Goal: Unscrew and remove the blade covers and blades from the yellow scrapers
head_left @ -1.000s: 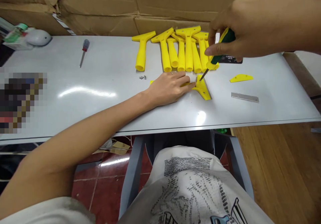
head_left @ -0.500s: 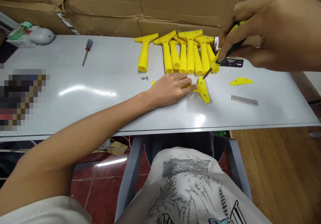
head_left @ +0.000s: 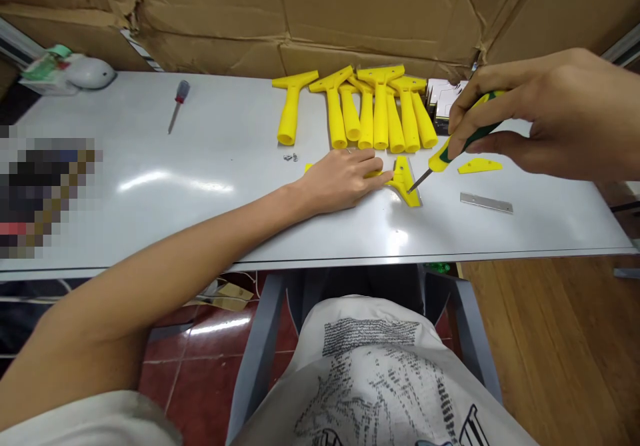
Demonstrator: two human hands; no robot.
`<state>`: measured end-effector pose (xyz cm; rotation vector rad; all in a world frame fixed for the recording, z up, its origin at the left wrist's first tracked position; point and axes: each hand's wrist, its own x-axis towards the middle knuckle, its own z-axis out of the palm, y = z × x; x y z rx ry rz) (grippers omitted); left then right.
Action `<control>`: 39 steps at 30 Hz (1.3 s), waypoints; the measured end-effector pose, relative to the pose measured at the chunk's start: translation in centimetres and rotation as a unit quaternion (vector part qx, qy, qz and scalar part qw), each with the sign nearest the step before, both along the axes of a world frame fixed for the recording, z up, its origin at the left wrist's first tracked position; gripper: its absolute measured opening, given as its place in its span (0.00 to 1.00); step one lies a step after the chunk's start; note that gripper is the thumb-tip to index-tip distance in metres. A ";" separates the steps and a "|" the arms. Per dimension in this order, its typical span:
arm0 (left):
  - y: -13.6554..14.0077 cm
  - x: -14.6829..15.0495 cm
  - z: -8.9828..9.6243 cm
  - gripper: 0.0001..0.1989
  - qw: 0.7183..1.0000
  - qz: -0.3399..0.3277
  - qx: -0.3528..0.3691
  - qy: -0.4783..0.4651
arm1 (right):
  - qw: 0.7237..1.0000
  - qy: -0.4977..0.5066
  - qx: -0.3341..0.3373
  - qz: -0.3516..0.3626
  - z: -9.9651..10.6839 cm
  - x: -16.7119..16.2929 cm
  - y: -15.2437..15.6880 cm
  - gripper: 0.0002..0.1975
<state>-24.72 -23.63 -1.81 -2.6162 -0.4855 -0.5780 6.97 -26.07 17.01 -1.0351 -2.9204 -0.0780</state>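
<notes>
Table (head_left: 350,243) spreads wide left of the left fingers (head_left: 371,165), edge bodyward; they're bunched over a yellow scraper (head_left: 401,178), raised right fingers (head_left: 461,134) pinching a green-yellow screwdriver (head_left: 440,158)!

Looks like small indoor workshop corner; home or biz, can't tell. White tabletop (head_left: 145,153) w/ row of yellow scrapers (head_left: 381,116), loose screws (head_left: 295,157), screwdriver lying apart (head_left: 181,95); cardboard (head_left: 210,6) behind. Grey-armed chair (head_left: 256,349). Floor: part red tile (head_left: 210,379), part wood-look (head_left: 550,326).
</notes>
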 end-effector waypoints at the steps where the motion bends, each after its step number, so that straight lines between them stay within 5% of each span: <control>1: 0.0 0.0 0.0 0.14 1.000 0.000 0.002 0.001 | 1.000 -0.003 -0.003 0.003 -0.1 0.0 0.0 0.20; 10: -0.1 0.2 0.1 0.12 0.999 0.004 0.034 0.005 | 1.000 -0.015 0.010 0.002 -0.8 0.5 0.0 0.19; 32: 0.1 0.0 -0.1 0.12 1.000 -0.007 0.017 -0.010 | 0.978 -0.075 0.024 -0.193 -0.4 -2.4 -2.1 0.19; 39: 0.1 0.0 -0.2 0.10 0.999 -0.020 0.037 -0.023 | 0.977 -0.081 0.016 -0.194 -0.5 -2.6 -2.4 0.21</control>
